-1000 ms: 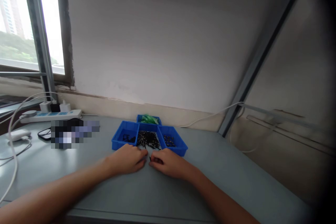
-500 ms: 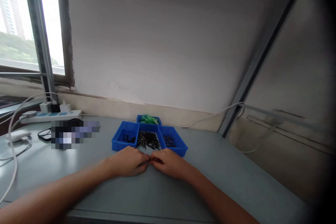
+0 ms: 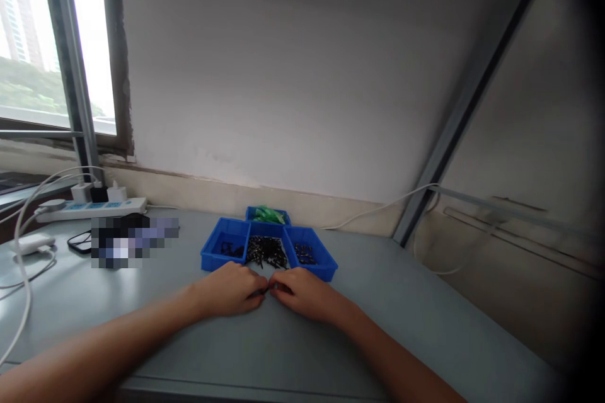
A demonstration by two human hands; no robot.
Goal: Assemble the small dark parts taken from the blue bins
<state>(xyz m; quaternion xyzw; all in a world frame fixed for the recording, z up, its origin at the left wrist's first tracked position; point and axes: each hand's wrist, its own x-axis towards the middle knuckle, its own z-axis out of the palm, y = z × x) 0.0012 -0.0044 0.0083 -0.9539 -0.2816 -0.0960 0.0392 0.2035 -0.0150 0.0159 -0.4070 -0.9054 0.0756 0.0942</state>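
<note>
My left hand and my right hand meet fingertip to fingertip just above the table, in front of the blue bins. Both are closed in a pinch. A tiny dark piece shows between the fingertips, too small and too covered to name. Right behind my hands lies a heap of small black parts. The left blue bin holds a few black pieces. Small dark metallic-looking parts lie in the right blue bin.
A rear blue bin holds a green plastic bag. To the left are a white power strip with plugs and cables, a white device and a blurred-out object. A metal post stands at the right.
The fingers of both hands have shifted slightly at the pinch, and the dark piece between them shows a little differently. The bins and other things stay put.
</note>
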